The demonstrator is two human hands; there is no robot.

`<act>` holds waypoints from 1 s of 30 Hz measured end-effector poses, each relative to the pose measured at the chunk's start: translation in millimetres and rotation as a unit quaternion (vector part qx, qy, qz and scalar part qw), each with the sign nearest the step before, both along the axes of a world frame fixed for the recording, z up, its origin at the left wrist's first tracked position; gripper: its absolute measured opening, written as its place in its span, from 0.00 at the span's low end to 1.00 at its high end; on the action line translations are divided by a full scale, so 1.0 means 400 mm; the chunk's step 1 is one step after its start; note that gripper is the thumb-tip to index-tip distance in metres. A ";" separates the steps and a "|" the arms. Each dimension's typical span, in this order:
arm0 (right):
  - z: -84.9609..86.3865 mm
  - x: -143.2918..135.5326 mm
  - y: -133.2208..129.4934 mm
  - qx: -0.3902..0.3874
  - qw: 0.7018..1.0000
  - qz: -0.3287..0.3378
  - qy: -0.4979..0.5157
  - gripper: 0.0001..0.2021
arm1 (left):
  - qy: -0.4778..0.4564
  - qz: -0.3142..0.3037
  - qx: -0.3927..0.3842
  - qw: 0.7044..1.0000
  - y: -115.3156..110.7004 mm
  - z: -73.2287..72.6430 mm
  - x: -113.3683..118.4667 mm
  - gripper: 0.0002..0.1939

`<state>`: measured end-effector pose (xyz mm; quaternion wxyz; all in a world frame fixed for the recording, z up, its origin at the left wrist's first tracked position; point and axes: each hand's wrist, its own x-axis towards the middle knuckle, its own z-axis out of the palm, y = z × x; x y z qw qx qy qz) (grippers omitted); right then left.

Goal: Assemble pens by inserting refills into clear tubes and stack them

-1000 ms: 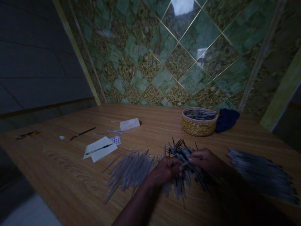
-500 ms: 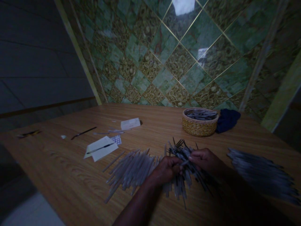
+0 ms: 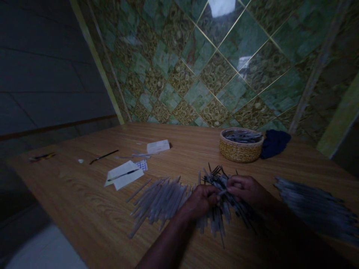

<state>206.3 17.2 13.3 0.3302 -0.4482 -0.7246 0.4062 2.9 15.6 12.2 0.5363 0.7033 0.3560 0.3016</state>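
L hand (image 3: pixel 206 201) & R hand (image 3: pixel 246 189): fingers nearly closed, pinching 1 slim pale-grey tube (image 3: pixel 223 192) betw. them, above heap of thin blk/pale-grey sticks (image 3: pixel 217 181). Round yellow-brn woven basket (image 3: pixel 240 150) at hands' 1 o'clk.

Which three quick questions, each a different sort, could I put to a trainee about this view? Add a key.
1. Multiple choice: as seen here, where is the crumpled dark blue cloth relative to the round yellow woven basket? (a) left (b) inside (c) right
2. True or false: the slim dark pen lies on top of the pale folded paper.
3. Open: over what do the left hand and right hand meet?

Key: 1 c; 2 true; 3 a loose pile of slender black and translucent grey sticks.
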 end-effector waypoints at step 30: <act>0.018 -0.005 -0.009 -0.029 0.999 -0.007 -0.012 0.13 | 0.036 0.004 0.033 0.999 -0.002 -0.001 0.005 0.11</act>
